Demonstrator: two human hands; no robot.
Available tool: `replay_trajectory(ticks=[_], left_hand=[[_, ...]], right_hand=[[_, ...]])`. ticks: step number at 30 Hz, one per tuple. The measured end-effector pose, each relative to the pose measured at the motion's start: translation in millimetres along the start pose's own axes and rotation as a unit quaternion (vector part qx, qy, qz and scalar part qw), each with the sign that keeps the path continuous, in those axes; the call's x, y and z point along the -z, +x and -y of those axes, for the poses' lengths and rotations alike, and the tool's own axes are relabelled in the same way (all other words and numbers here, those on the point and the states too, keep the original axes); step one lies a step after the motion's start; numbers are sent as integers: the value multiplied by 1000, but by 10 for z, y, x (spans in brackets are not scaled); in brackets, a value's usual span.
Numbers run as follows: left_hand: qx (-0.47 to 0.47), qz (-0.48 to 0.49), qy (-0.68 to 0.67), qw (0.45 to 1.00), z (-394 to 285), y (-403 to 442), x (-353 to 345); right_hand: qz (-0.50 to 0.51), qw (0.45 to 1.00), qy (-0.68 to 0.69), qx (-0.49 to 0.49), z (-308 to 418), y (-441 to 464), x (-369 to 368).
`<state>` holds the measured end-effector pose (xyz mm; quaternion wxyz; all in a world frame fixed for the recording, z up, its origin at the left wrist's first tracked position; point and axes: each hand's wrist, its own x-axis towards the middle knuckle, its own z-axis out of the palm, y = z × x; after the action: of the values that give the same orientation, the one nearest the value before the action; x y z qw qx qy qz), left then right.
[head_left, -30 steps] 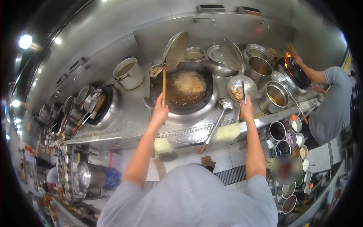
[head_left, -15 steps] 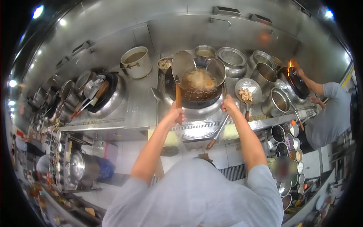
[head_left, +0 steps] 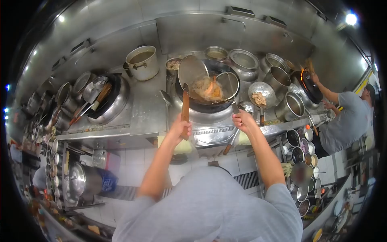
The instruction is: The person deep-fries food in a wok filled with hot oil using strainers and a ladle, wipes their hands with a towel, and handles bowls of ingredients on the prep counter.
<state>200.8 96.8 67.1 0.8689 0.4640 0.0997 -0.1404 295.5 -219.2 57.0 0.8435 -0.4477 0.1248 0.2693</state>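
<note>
the left hand (head_left: pixel 181 127) is curled firmly round a wooden handle (head_left: pixel 185 107), forearm slanting inward, the handle leading to a tilted strainer (head_left: pixel 192 69). the right hand (head_left: pixel 243 120), about level with it, grips a thinner handle (head_left: pixel 235 107) below a second strainer (head_left: pixel 229 85). orange-brown food (head_left: pixel 213 89) lies between both strainers, inside the rim of the dark wok (head_left: pixel 209 108). beyond the right hand sits a perforated ladle (head_left: pixel 269 90).

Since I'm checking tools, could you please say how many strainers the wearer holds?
2: left strainer in left hand, right strainer in right hand, both at the wok.
</note>
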Motion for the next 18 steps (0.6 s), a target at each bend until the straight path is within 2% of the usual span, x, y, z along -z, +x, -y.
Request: replay_trajectory(ticks=[4,6,8,9,10,11,13,15,16,18], left_hand=[[-25,-8,28,999,38,117,132],[-53,-15,69,996,18,225,192],[-62,-26,91,994,-16,322,231],[-67,-35,112,991,-27,374,244],[-67,-35,114,991,-22,451,276],[-80,-41,131,987,-19,538,307],[-96,-49,148,983,-74,614,307],[-85,-46,52,994,-163,634,258],[-88,-49,50,994,-190,608,218],[-62,-47,1,997,-176,524,152]], right_hand=[[-22,1000,-13,6,-83,195,22],[-65,983,-159,67,-89,215,-50],[-92,973,-192,91,-129,291,-109],[-154,923,-327,132,-150,343,-143],[-213,848,-454,168,-160,371,-167],[-248,715,-596,270,-305,852,245],[-247,716,-594,269,-280,730,36],[-257,707,-596,282,-269,570,-220],[-253,707,-597,283,-261,548,-243],[-269,686,-579,350,-286,524,-249]])
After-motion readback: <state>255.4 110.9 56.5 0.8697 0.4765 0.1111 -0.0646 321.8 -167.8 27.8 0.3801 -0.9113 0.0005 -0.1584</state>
